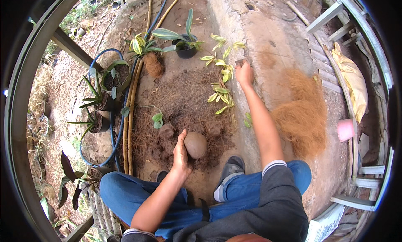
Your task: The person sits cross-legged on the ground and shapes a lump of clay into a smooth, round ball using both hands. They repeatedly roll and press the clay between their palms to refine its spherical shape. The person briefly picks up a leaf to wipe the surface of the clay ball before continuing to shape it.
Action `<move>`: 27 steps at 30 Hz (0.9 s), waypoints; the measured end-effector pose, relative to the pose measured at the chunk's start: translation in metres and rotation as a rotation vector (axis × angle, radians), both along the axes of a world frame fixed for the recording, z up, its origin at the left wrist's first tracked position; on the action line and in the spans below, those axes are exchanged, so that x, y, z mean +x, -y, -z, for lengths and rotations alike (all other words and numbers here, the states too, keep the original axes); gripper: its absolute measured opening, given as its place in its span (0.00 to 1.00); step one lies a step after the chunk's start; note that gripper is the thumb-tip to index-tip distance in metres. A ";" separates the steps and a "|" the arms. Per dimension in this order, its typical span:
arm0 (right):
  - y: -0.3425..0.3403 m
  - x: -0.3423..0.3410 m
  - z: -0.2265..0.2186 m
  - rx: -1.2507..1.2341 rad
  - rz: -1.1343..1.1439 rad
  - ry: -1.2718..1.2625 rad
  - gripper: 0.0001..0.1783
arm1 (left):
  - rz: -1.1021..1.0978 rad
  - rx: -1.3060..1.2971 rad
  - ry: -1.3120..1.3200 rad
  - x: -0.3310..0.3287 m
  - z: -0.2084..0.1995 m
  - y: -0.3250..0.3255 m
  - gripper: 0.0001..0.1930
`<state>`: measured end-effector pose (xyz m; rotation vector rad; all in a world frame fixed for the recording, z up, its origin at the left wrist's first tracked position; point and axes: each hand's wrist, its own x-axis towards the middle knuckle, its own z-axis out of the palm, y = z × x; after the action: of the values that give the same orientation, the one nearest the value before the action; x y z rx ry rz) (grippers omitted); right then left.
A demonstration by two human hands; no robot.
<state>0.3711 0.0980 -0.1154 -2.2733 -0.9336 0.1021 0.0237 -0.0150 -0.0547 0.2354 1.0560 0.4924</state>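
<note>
Head view: left hand [181,152] cups a soil ball [195,144] close in.
Right hand [244,73], closed on something small, reaches far forward beside the leafy cuttings [220,81].

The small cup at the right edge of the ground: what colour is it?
Pink. The cup shows best in the head view, beside the coconut fibre pile.
</note>
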 end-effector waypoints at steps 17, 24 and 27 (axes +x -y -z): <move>0.039 -0.001 -0.082 0.557 -0.259 -0.993 0.17 | 0.038 0.079 0.094 -0.003 -0.007 -0.001 0.29; 0.045 0.005 -0.093 0.460 -0.332 -0.846 0.25 | 0.040 0.112 0.166 -0.007 -0.007 -0.003 0.29; 0.043 0.002 -0.085 0.326 -0.242 -0.796 0.28 | 0.046 0.111 0.161 -0.010 0.000 -0.005 0.29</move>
<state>0.3733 0.0553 -0.0305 -1.5856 -0.7077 0.8291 0.0133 -0.0098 -0.0551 0.3122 0.8662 0.5205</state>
